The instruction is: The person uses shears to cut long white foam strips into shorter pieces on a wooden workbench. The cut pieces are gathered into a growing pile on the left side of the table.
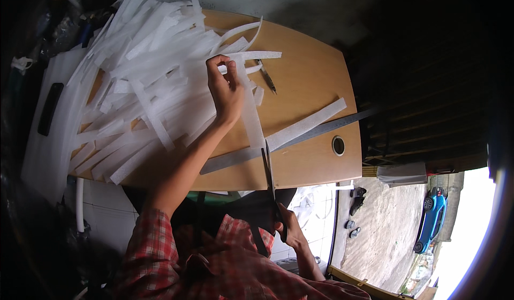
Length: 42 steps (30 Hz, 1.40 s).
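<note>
My left hand (225, 91) is closed in a pinch on the upper end of a white foam strip (251, 115), which hangs down toward the table's near edge. In my right hand (290, 230), below that edge, is a pair of scissors (270, 174). Its blades point up and away, with their tips at the strip's lower end. A second foam strip (310, 123) lies slanted on the wooden table (313, 64), partly over a long grey metal ruler (329, 124). A large heap of cut foam strips (155, 51) covers the table's left side.
A slim dark cutter or pen (266, 78) lies beyond my left hand. The tabletop has a round cable hole (338, 145) at right. At the far left, a dark oblong piece (51, 109) rests on white foam sheeting. Outside stand shoes (357, 201) and a blue car (432, 221).
</note>
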{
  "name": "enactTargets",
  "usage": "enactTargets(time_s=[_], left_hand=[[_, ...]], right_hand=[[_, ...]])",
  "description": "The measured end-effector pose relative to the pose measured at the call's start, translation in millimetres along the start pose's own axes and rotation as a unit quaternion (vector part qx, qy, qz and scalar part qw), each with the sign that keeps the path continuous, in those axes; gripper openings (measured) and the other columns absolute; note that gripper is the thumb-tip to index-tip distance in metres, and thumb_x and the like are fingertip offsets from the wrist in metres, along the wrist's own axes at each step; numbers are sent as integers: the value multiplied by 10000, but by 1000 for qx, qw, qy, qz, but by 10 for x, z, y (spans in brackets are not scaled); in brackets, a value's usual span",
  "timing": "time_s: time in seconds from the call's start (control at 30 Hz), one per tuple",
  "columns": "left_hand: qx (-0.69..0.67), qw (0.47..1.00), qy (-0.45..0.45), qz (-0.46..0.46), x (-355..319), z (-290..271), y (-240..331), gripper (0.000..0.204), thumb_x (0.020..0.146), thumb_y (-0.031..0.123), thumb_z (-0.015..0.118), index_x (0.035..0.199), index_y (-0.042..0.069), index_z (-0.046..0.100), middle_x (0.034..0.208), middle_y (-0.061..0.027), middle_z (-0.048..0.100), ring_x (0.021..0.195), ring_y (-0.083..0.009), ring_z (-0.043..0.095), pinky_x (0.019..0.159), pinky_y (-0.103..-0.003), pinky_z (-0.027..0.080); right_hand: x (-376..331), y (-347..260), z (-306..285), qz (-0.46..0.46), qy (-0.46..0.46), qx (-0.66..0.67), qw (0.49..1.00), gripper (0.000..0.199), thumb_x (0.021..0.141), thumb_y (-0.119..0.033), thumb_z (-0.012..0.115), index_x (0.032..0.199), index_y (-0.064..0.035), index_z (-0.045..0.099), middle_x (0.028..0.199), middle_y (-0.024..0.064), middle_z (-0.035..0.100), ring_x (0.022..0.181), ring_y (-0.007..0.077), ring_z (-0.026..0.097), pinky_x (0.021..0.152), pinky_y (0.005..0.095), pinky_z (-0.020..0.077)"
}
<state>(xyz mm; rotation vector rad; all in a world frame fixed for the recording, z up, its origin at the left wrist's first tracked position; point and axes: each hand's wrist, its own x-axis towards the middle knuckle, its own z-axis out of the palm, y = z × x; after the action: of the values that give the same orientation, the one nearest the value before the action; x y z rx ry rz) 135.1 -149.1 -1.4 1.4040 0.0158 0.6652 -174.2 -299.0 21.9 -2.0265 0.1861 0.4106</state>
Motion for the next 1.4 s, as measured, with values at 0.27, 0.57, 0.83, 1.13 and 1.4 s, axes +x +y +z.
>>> enactTargets(time_s=[0.27,0.57,0.83,1.13,1.4], left_hand=[[52,998,11,36,-16,-54,-86,105,990,57,551,1063,24,483,977,-58,553,578,-68,457,532,-243,379],[15,1000,-3,8,-95,-23,-27,158,983,57,560,1099,23,458,994,-76,545,655,-105,514,585,-243,431],[-38,984,-125,-120,-244,-62,177,255,1004,76,514,1201,43,356,771,-100,531,599,-162,510,521,-299,386],[-18,995,-85,-52,-180,-79,97,216,1015,67,484,1182,52,348,649,-82,475,467,-123,417,469,-299,339],[-34,993,-75,-83,-169,-99,115,244,1013,123,518,1206,50,388,741,-53,528,499,-61,382,461,-258,314]], right_hand=[[113,128,175,2,13,-18,1000,993,658,-943,436,906,14,524,618,40,525,569,132,578,522,281,437],[350,-203,143,15,16,-8,1000,975,636,-939,473,883,2,529,627,20,510,542,110,577,493,260,442],[337,-106,132,14,37,17,999,979,630,-937,483,896,3,538,629,14,517,535,103,572,488,248,433],[294,-90,26,9,-31,-31,999,1042,628,-954,446,1018,9,522,655,34,561,604,122,590,546,265,438],[214,152,-79,35,-131,186,973,1150,620,-993,304,1137,11,522,823,45,617,669,108,571,545,236,390]])
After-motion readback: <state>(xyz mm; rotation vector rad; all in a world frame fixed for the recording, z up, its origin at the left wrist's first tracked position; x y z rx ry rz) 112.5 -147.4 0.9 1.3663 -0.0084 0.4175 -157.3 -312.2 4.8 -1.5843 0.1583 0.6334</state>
